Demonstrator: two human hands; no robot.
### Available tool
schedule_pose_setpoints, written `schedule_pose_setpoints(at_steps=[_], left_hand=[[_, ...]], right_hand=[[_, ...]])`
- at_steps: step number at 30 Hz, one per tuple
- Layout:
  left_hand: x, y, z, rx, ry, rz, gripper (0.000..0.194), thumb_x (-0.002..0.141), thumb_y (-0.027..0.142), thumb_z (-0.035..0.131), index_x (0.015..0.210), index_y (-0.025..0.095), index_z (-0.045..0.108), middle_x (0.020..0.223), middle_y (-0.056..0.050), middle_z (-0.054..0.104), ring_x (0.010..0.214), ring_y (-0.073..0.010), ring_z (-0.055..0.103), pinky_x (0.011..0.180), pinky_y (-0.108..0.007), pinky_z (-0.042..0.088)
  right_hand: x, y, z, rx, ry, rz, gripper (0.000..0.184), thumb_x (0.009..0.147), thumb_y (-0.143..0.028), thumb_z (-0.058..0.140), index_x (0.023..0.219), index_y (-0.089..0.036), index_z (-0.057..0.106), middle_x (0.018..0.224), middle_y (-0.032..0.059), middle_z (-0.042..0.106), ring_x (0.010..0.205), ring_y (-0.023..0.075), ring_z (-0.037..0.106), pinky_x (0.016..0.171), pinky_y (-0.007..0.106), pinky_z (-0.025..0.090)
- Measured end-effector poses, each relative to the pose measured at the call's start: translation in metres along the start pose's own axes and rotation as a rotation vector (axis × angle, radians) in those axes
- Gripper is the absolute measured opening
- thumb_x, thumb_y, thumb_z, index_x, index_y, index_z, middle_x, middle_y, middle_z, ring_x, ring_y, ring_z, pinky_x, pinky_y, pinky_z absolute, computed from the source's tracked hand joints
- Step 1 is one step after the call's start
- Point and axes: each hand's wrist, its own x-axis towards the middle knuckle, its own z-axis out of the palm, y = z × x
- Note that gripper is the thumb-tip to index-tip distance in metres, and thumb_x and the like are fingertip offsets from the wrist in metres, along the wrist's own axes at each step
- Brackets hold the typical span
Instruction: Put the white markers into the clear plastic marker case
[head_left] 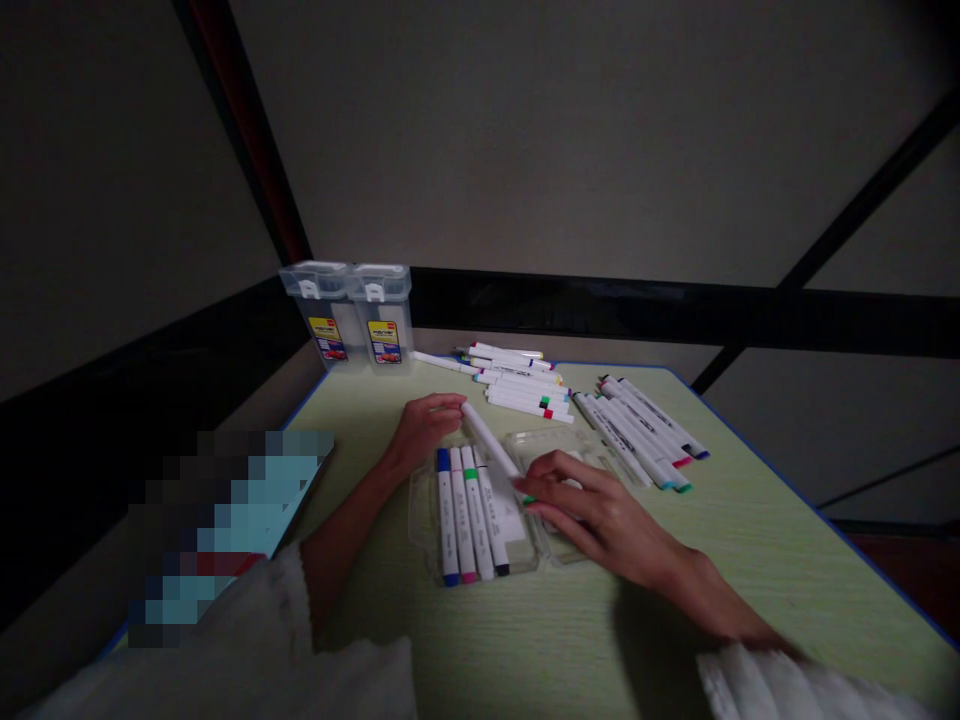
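A white marker (489,438) slants across the space between my hands. My left hand (429,425) has its fingertips closed on the far end, while my right hand (581,500) pinches the near end, where a bit of green shows. Below the marker lies an opened clear plastic case (525,555) on the table. In its left half several markers (470,515) stand side by side, with blue, pink, green and black ends. My right hand covers part of the case's other half.
Two clear lidded marker boxes (386,315) stand at the back left of the pale green table (555,640). Several loose markers (521,375) lie at the back, and another group (641,425) lies to the right. A blurred-out flat object (247,520) is at the left edge.
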Motion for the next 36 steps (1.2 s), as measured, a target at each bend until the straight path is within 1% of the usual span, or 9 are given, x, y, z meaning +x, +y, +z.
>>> schedule_pose_setpoints(at_steps=[4, 9, 13, 17, 20, 24, 28, 33, 36], left_hand=[[-0.003, 0.004, 0.001, -0.042, -0.05, -0.014, 0.03, 0.055, 0.018, 0.061, 0.085, 0.011, 0.064, 0.084, -0.007, 0.068, 0.081, -0.021, 0.063, 0.076, -0.033, 0.047], [-0.003, 0.005, 0.003, -0.065, -0.093, -0.019, 0.028, 0.055, 0.018, 0.061, 0.082, 0.012, 0.065, 0.086, -0.007, 0.069, 0.081, -0.0217, 0.063, 0.076, -0.033, 0.047], [-0.003, 0.004, 0.004, -0.055, -0.148, -0.021, 0.027, 0.055, 0.018, 0.061, 0.081, 0.012, 0.065, 0.085, -0.007, 0.069, 0.082, -0.0215, 0.063, 0.077, -0.033, 0.047], [-0.002, 0.001, 0.004, -0.068, -0.218, -0.057, 0.03, 0.055, 0.016, 0.06, 0.084, 0.012, 0.065, 0.08, -0.007, 0.07, 0.081, -0.0211, 0.064, 0.076, -0.033, 0.047], [-0.002, -0.002, 0.003, -0.098, -0.247, -0.069, 0.03, 0.056, 0.016, 0.061, 0.085, 0.013, 0.065, 0.078, -0.006, 0.07, 0.079, -0.0206, 0.064, 0.073, -0.032, 0.048], [-0.001, -0.004, 0.003, -0.123, -0.267, -0.075, 0.03, 0.056, 0.015, 0.061, 0.086, 0.012, 0.065, 0.079, -0.007, 0.07, 0.079, -0.0199, 0.064, 0.074, -0.031, 0.047], [-0.002, -0.002, 0.003, -0.136, -0.269, -0.102, 0.029, 0.055, 0.015, 0.062, 0.084, 0.012, 0.065, 0.079, -0.007, 0.069, 0.08, -0.0207, 0.063, 0.075, -0.033, 0.046], [-0.003, -0.001, 0.003, -0.118, -0.272, -0.106, 0.03, 0.055, 0.016, 0.063, 0.085, 0.012, 0.064, 0.082, -0.007, 0.069, 0.082, -0.0209, 0.062, 0.075, -0.033, 0.046], [-0.003, -0.002, 0.002, -0.105, -0.289, -0.11, 0.03, 0.057, 0.017, 0.062, 0.086, 0.013, 0.064, 0.084, -0.007, 0.068, 0.081, -0.02, 0.062, 0.071, -0.031, 0.046]], right_hand=[[0.0, -0.001, -0.001, -0.155, -0.131, -0.079, 0.033, 0.091, -0.032, 0.032, 0.106, -0.015, 0.057, 0.083, 0.0069, 0.057, 0.077, 0.0163, 0.056, 0.064, 0.03, 0.048], [0.0, -0.003, 0.001, -0.263, -0.205, -0.132, 0.034, 0.09, -0.035, 0.034, 0.107, -0.014, 0.055, 0.078, 0.0049, 0.057, 0.069, 0.016, 0.056, 0.062, 0.03, 0.047], [0.0, -0.009, 0.002, -0.31, -0.21, -0.17, 0.036, 0.089, -0.037, 0.036, 0.106, -0.012, 0.055, 0.077, 0.0055, 0.057, 0.068, 0.0167, 0.056, 0.061, 0.031, 0.046], [-0.002, -0.013, 0.003, -0.327, -0.204, -0.161, 0.035, 0.089, -0.037, 0.037, 0.106, -0.012, 0.055, 0.076, 0.0057, 0.057, 0.067, 0.0175, 0.055, 0.06, 0.032, 0.046], [-0.003, -0.014, 0.006, -0.334, -0.204, -0.17, 0.035, 0.089, -0.036, 0.036, 0.105, -0.012, 0.055, 0.078, 0.0063, 0.058, 0.068, 0.0177, 0.055, 0.059, 0.033, 0.046], [-0.004, -0.014, 0.007, -0.309, -0.224, -0.175, 0.036, 0.088, -0.036, 0.037, 0.107, -0.011, 0.054, 0.08, 0.0068, 0.059, 0.071, 0.0183, 0.055, 0.063, 0.033, 0.045], [-0.008, -0.013, 0.006, -0.295, -0.243, -0.175, 0.036, 0.088, -0.035, 0.037, 0.109, -0.01, 0.054, 0.078, 0.0069, 0.059, 0.07, 0.0187, 0.054, 0.062, 0.033, 0.046], [-0.01, -0.012, 0.006, -0.319, -0.235, -0.186, 0.039, 0.088, -0.035, 0.037, 0.111, -0.008, 0.053, 0.076, 0.0076, 0.059, 0.068, 0.0193, 0.054, 0.061, 0.034, 0.046], [-0.011, -0.01, 0.007, -0.319, -0.216, -0.185, 0.04, 0.088, -0.036, 0.037, 0.108, -0.007, 0.054, 0.074, 0.0075, 0.059, 0.067, 0.0191, 0.054, 0.06, 0.033, 0.046]])
